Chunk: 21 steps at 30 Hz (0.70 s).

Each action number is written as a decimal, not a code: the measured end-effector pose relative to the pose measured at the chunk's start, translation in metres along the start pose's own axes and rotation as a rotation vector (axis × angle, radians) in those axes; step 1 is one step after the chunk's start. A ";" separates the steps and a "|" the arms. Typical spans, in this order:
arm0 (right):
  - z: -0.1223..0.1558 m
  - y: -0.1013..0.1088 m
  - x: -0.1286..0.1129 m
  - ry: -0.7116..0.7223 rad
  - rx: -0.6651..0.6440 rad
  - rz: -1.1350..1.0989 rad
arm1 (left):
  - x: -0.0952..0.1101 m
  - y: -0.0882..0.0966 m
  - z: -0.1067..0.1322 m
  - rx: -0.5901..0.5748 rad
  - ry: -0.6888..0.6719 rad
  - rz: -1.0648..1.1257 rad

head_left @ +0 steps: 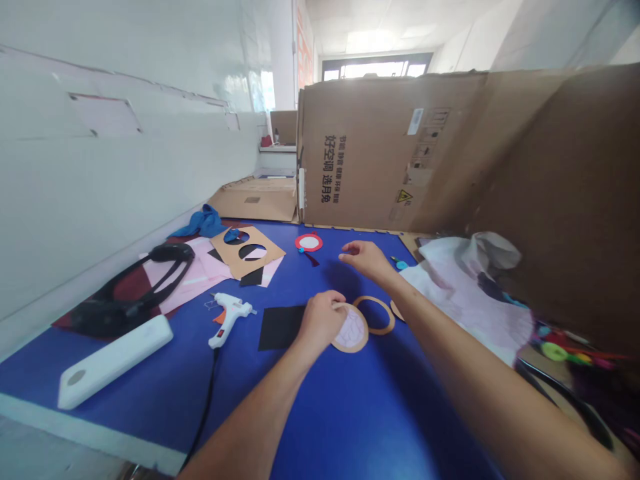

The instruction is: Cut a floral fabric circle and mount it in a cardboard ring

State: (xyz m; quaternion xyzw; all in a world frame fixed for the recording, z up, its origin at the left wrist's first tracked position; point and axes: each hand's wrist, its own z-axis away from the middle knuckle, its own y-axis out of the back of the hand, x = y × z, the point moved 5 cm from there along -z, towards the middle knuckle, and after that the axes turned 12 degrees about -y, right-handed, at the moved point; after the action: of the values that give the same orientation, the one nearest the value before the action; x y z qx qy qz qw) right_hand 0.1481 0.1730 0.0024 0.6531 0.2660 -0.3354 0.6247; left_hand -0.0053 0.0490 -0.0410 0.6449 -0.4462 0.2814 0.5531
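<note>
Fingers (336,301) of the left hand (320,321) pinch a flat round cardboard-rimmed paper disc (350,329), which has no long axis. The right hand (365,259) hangs half-curled, empty.

Through my feed, the left hand (323,323) pinches the upper edge of a round cardboard ring (356,348), which is filled with pale pink paper marked by thin dark lines and sits flat. A second cardboard ring (389,308), the same tan colour but open in the middle, lies flat against its upper right edge. The right hand (367,260) hovers just above them, fingers loosely curled, holding nothing.
</note>
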 end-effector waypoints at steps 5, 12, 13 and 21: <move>-0.094 -0.053 -0.024 -0.030 -0.077 0.133 | 0.015 0.000 0.008 0.019 -0.096 -0.261; -0.177 -0.107 -0.054 -0.012 -0.165 0.266 | 0.021 -0.002 0.013 -0.019 -0.057 -0.328; -0.183 -0.111 -0.056 -0.026 -0.181 0.280 | 0.021 -0.001 0.013 -0.022 -0.049 -0.338; -0.162 -0.108 -0.040 -0.164 -0.321 0.164 | 0.020 0.001 0.013 0.020 -0.041 -0.311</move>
State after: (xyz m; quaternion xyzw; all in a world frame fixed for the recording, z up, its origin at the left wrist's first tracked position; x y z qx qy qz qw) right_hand 0.0567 0.3456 -0.0365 0.5349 0.2102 -0.2888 0.7657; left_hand 0.0016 0.0311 -0.0262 0.7172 -0.3494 0.1839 0.5742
